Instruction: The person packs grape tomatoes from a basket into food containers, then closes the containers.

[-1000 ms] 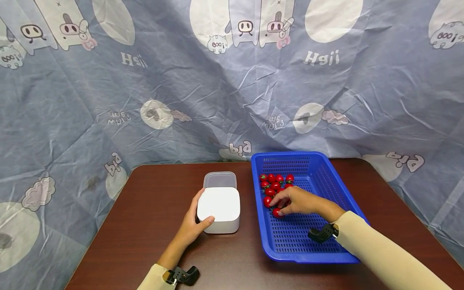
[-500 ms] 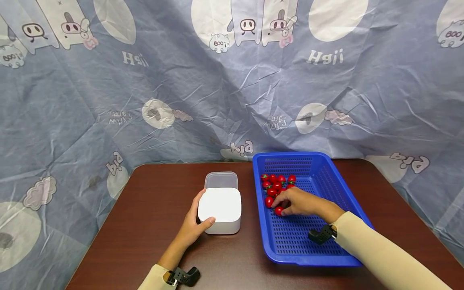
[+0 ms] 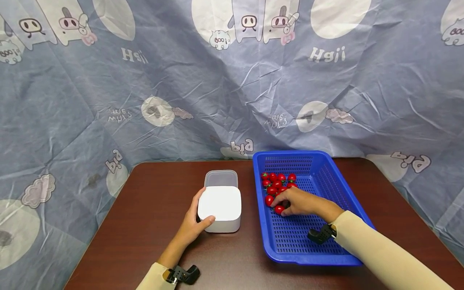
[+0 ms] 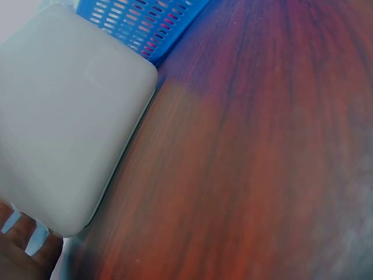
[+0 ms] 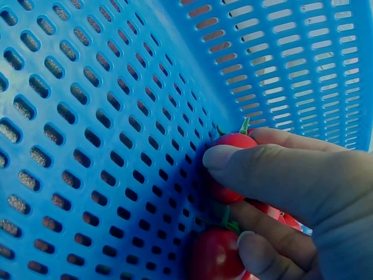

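My left hand (image 3: pixel 192 221) holds a white round-cornered box (image 3: pixel 219 203) at its left side, with the thumb at the front. In the left wrist view, a smooth pale wall of that box fills the upper left, and some fingertips show at its lower edge. My right hand (image 3: pixel 301 201) reaches into a blue plastic basket (image 3: pixel 267 237) and pinches a red cherry tomato (image 5: pixel 236 140) between thumb and fingers. A second cherry tomato (image 5: pixel 215 256) lies against another fingertip in the right wrist view. Several more cherry tomatoes (image 3: pixel 272 191) with green stems are bunched at the basket's left side.
Behind the white box lies a clear shallow plastic lid (image 3: pixel 221 178). Everything stands on a dark brown wooden table (image 3: pixel 145 209). A grey-blue printed cloth (image 3: pixel 203 88) hangs along its far edge. The basket's raised slotted walls surround my right hand.
My right thumb and fingers have stayed around the near tomato, shifting only slightly. The left hand and the white box keep their place; the whole head view has drifted slightly.
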Available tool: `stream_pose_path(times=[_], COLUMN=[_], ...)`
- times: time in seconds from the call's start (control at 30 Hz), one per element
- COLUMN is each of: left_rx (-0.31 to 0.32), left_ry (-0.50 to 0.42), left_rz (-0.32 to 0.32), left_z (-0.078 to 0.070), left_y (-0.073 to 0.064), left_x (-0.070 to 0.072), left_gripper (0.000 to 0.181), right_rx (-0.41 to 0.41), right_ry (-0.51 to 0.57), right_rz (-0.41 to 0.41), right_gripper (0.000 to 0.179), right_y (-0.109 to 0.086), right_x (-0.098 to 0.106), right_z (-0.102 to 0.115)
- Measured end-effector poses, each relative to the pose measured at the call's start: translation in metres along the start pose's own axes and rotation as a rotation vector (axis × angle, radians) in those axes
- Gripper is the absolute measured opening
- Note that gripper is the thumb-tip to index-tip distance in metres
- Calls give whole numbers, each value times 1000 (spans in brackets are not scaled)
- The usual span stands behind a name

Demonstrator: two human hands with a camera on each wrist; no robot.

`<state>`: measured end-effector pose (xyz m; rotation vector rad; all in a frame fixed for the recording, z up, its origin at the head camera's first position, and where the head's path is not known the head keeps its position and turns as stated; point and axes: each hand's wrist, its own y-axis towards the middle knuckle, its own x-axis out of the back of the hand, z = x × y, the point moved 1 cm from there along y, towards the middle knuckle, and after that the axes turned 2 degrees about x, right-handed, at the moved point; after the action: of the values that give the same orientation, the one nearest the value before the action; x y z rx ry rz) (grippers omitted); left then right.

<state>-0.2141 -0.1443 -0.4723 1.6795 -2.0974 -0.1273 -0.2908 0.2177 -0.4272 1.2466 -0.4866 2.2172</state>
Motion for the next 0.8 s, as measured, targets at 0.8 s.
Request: stream_pose_path(times=[0.8], left_rx=[-1], left_ry=[-11], left_rz=[4], left_z=[18], left_y=[1], left_x=[1], left_gripper=[85], right_rx=[-23], right_ry=[-28], right_rz=[-49], right_gripper=[32], right_y=[2], right_x=[4], right_z=[5])
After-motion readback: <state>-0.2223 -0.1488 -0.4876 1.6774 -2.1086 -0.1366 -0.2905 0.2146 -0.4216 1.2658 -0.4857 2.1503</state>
